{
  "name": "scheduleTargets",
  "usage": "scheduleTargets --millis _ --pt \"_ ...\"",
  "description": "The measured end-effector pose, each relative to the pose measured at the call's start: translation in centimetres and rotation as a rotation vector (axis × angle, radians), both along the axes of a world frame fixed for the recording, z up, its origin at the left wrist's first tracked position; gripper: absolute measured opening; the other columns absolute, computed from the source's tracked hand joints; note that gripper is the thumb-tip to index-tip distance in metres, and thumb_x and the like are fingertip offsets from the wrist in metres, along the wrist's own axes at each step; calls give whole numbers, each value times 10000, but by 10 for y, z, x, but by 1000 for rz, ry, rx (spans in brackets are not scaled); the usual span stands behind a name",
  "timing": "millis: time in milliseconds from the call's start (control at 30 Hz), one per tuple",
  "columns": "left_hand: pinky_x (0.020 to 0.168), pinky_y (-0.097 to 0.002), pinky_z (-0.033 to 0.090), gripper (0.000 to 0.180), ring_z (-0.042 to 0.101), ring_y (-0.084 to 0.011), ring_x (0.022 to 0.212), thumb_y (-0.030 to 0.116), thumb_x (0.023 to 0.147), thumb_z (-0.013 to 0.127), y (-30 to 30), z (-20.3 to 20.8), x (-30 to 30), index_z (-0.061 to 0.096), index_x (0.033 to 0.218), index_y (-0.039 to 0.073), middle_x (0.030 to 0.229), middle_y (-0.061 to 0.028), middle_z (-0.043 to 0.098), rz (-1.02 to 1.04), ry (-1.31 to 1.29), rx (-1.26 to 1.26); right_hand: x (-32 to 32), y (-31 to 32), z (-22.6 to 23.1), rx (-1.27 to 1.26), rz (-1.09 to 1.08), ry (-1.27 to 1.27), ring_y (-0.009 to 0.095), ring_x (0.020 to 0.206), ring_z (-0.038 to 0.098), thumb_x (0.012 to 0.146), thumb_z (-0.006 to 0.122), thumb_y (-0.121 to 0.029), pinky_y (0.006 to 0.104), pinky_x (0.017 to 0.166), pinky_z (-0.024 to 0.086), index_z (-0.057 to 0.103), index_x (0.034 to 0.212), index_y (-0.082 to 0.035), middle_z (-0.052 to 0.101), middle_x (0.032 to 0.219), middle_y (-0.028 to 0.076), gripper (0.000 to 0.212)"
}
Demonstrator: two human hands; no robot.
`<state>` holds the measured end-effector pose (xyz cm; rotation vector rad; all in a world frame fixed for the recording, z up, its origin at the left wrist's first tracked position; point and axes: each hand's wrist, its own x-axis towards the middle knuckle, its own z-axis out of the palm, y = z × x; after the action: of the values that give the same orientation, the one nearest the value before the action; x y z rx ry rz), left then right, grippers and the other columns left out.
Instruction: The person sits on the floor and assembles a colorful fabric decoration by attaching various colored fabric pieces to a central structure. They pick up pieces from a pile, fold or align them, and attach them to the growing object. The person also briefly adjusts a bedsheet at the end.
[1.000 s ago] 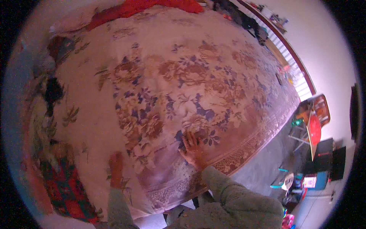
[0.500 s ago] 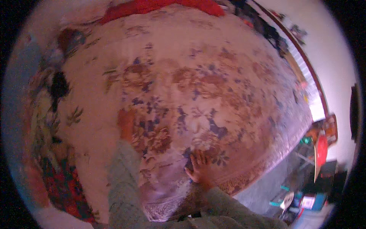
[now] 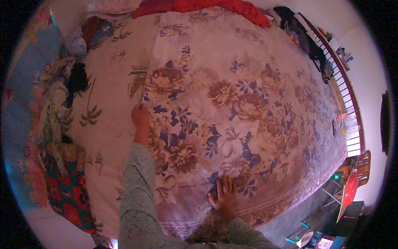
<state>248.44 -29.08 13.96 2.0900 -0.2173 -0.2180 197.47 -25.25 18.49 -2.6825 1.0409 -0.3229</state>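
Note:
A cream bedspread with brown and purple flowers (image 3: 226,143) covers most of a wide bed. Along its left edge, my left hand (image 3: 141,119) is closed, with its fingers curled on the cloth's border; the fingertips are partly hidden. Beneath that edge shows a plain pinkish sheet with green palm motifs (image 3: 105,112). Nearer to me and further right, my right hand (image 3: 224,198) lies flat on the flowered cloth with fingers spread, holding nothing. Both forearms wear grey-green sleeves.
Red cloth (image 3: 199,6) lies along the far edge. Crumpled clothes (image 3: 56,108) and a red-green patterned cloth (image 3: 70,193) line the left side. Dark clothes (image 3: 304,39) lie far right, beside a railing (image 3: 348,99). A wooden chair (image 3: 364,168) stands at the right.
The view has shifted, so the bed sits further right in the picture and looks sharper. My left hand has moved slightly farther along the bedspread's edge; my right hand stays flat on it.

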Motion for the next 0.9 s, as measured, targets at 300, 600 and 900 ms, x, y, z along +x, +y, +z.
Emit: scheduleTargets --millis 300,600,900 --pt "670 -405 506 237 644 -316 744 197 762 654 31 -46 54 689 953 60 888 -160 674 -111 441 -142 2 -1 11 6 -14 85 390 1280 370 787 610 -477 565 1040 267 508 1272 -75 415 1371 198 638" --pt "658 -414 487 282 624 -294 735 258 810 612 40 -60 47 680 932 13 863 -164 666 -176 -46 45 -3 -5 20 87 -25 16 355 1320 330 760 668 -425 563 1040 227 458 1325 -92 352 1428 179 689" --pt "651 -420 471 383 604 -282 729 330 864 557 60 -74 33 667 931 -31 850 -183 653 -211 92 74 -8 4 7 68 -55 -43 340 1359 278 761 649 -465 544 1077 204 436 1363 -125 300 1474 138 723"
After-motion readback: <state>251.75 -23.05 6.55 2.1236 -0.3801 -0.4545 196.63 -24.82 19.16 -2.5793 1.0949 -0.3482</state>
